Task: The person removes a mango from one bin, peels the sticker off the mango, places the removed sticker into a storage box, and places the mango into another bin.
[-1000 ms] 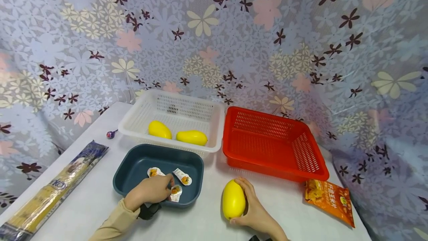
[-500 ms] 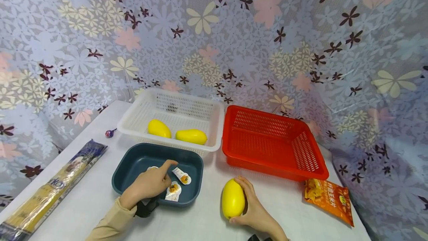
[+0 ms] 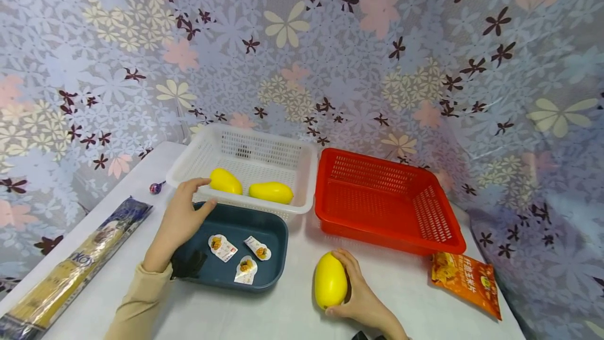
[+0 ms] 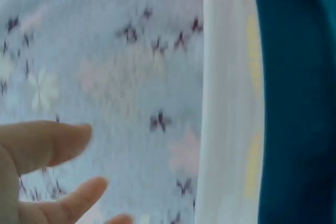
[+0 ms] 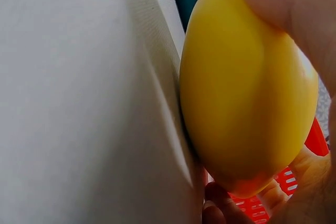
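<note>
My right hand [image 3: 362,298] grips a yellow mango [image 3: 329,281] that sits on the white table. In the right wrist view, thumb and fingers curl round the mango [image 5: 244,87] from either end. My left hand [image 3: 180,220] hovers over the left side of a dark blue tray [image 3: 278,256], fingers spread with nothing between them. Its fingertips reach toward the front rim of a white basket [image 3: 245,201]. Inside the tray lie small printed packets: one at left [image 3: 222,247], one at right [image 3: 257,248], one nearer the front [image 3: 246,271]. Two more mangoes [image 3: 225,181] lie in the white basket.
A red basket [image 3: 391,243] stands right of the white one. An orange snack bag [image 3: 467,283] lies at the table's right edge. Along the left edge are a long pack of noodles [image 3: 77,266] and a lollipop [image 3: 156,188]. A flowered curtain hangs behind.
My left hand has lifted away from the packets in the tray and moved left and back toward the white basket. The front packet shifted slightly. My right hand stays on the mango.
</note>
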The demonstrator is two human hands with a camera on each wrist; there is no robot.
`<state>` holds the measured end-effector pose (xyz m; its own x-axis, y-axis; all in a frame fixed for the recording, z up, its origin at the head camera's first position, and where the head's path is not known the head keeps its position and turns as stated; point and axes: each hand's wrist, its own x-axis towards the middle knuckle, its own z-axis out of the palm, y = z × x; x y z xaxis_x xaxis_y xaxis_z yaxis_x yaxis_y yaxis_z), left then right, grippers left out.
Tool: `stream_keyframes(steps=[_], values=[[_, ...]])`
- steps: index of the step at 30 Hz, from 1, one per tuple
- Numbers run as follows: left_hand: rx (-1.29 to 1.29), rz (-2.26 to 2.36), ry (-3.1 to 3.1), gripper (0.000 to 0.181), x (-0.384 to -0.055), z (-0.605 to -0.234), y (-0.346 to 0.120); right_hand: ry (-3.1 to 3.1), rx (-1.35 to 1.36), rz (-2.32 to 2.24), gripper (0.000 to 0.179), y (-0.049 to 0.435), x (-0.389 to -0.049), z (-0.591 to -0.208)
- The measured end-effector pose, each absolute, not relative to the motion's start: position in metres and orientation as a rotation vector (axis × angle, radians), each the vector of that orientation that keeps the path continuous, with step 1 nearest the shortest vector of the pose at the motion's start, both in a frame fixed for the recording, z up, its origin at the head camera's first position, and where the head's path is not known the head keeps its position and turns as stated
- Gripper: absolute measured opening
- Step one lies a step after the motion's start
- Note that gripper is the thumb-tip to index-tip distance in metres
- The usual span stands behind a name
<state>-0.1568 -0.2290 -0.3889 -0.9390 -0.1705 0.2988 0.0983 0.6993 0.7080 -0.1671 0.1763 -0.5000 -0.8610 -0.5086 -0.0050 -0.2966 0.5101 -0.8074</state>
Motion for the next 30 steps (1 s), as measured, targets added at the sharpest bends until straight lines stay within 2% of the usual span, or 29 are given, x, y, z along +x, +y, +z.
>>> stream_keyframes(steps=[8,11,17,21,23,25,30], values=[[0.217,-1.247,-2.504,0.092,-0.177,-0.392,-0.289,2.532,-0.679,-1.272,0.113,0.18,-0.166,-0.499],[0.23,-1.291,-2.524,0.1,-0.184,-0.399,-0.307,2.533,-0.709,-1.289,0.113,0.18,-0.164,-0.499],[0.18,-1.337,-2.602,0.102,-0.195,-0.413,-0.321,2.614,-0.662,-1.271,0.109,0.175,-0.163,-0.5],[0.129,-1.348,-2.634,0.101,-0.203,-0.423,-0.319,2.717,-0.63,-1.148,0.089,0.17,-0.163,-0.499],[0.123,-1.343,-2.637,0.101,-0.207,-0.427,-0.317,2.734,-0.64,-1.1,0.084,0.168,-0.164,-0.497],[0.123,-1.335,-2.64,0.1,-0.209,-0.429,-0.316,2.698,-0.633,-1.116,0.086,0.164,-0.164,-0.493],[0.12,-1.319,-2.637,0.098,-0.212,-0.429,-0.313,2.538,-0.71,-1.196,0.104,0.146,-0.164,-0.479]])
